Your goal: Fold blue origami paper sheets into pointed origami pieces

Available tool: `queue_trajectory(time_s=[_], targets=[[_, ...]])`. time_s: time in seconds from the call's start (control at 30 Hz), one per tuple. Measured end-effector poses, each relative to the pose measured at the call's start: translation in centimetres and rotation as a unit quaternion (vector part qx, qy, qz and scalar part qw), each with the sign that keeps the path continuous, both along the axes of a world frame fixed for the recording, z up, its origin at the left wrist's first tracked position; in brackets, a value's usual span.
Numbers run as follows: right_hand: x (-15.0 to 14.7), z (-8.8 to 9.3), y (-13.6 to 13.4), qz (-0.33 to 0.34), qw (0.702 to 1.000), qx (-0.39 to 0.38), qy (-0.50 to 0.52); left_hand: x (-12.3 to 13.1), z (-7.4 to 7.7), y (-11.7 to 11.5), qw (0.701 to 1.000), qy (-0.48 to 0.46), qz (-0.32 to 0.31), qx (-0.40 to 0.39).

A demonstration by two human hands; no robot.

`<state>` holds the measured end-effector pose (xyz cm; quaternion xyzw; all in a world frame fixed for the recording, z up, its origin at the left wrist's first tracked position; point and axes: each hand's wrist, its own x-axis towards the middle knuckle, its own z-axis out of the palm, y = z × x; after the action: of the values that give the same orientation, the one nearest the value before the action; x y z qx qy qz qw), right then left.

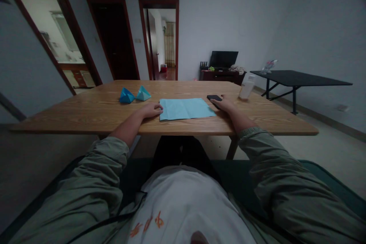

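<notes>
A light blue sheet of paper [184, 109] with faint creases lies flat on the wooden table in front of me. At its left edge rests my left hand [151, 110], fingers extended and the tips touching the paper. To the right of the sheet, my right hand [223, 104] is closed around a dark phone [214, 97] that lies on the tabletop, thumb on the near side and fingers at the far side. Beyond my left hand stand two folded paper shapes, a darker blue origami piece [126, 95] and a light blue origami piece [143, 93].
A translucent bottle [246, 88] stands on the wooden table [183, 87] right of my right hand. Further back are a black table [300, 78] on the right and a monitor [223, 59] on a dark cabinet. The table's front edge runs close to my lap.
</notes>
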<state>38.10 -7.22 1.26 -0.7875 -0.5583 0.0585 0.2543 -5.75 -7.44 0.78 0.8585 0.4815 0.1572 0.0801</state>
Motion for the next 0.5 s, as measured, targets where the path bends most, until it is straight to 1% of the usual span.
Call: queue_trajectory(time_s=[0.1, 0.33, 0.43, 0.5], targets=[[-0.4, 0.0, 0.4, 0.0, 1.0, 0.0, -0.015, 0.0, -0.1, 0.3, 1.0, -0.018, 0.012, -0.006], [-0.1, 0.2, 1.5, -0.036, 0.998, -0.011, -0.05, 0.0, -0.1, 0.6, 0.999, -0.03, 0.018, -0.011], [0.2, 0.2, 1.6, -0.038, 0.997, -0.015, -0.069, 0.0, 0.0, 0.6, 0.999, -0.029, 0.02, -0.013], [0.5, 0.2, 1.5, -0.025, 0.996, -0.026, -0.076, -0.1, -0.1, 0.8, 0.999, -0.025, 0.024, -0.008]])
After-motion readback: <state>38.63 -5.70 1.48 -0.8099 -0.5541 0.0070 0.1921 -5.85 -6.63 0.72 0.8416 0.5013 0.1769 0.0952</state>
